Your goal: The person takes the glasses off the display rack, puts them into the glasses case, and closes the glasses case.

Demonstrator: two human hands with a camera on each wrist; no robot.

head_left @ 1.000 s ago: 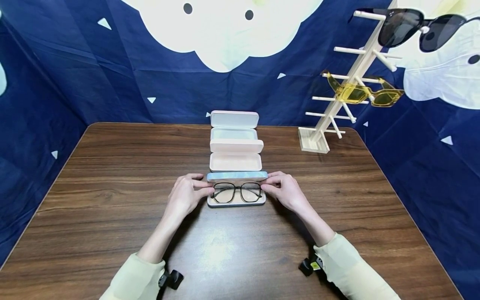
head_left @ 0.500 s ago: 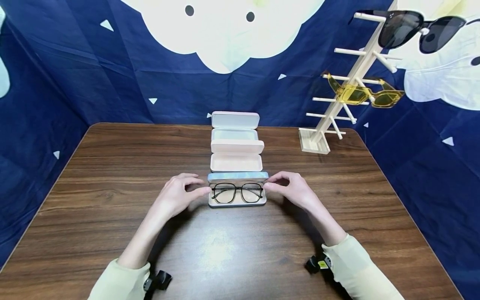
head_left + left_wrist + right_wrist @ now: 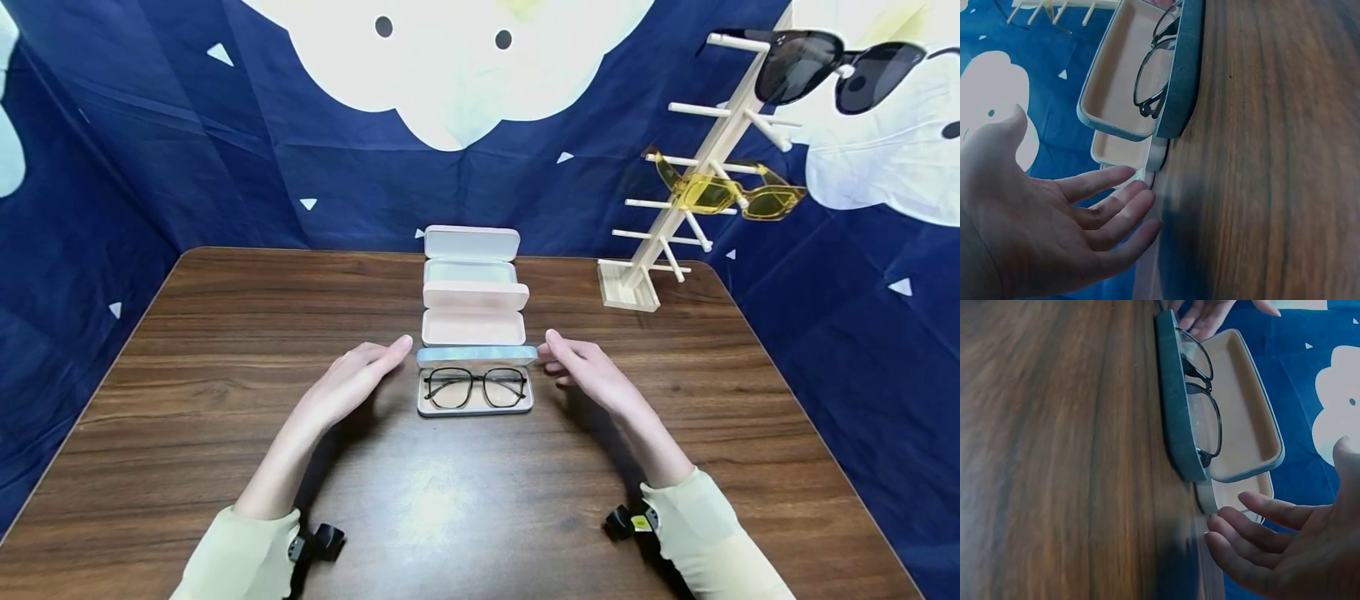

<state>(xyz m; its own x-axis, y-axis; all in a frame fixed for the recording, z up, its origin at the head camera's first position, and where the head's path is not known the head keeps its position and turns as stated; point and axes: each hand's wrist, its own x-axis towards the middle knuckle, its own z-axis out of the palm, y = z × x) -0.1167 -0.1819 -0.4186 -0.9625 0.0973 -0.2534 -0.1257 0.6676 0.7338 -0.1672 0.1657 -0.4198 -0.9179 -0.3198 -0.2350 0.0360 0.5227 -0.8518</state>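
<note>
Black-framed eyeglasses (image 3: 477,377) lie folded in the lower half of a blue eyeglass case (image 3: 476,411), whose lid stands raised at the back. Left of this case, my left hand (image 3: 351,381) holds nothing, its thumb pointing up and its fingers loosely spread in the left wrist view. On the other side, my right hand (image 3: 588,371) has its fingertips near the lid's right end, its fingers slightly bent with nothing in them. Both wrist views show the glasses (image 3: 1150,78) sitting within the case (image 3: 1182,419), whose inside is beige.
Behind the blue case, pale open eyeglass cases (image 3: 474,327) stand in a row toward the table's back edge. A wooden display rack (image 3: 630,287) at the back right carries yellow sunglasses (image 3: 738,193) and black sunglasses (image 3: 798,67). A blue curtain (image 3: 225,167) hangs behind the table.
Both hands have let go of the eyeglasses and drawn apart to either side of the case, thumbs lifting. The glasses stay in the case.
</note>
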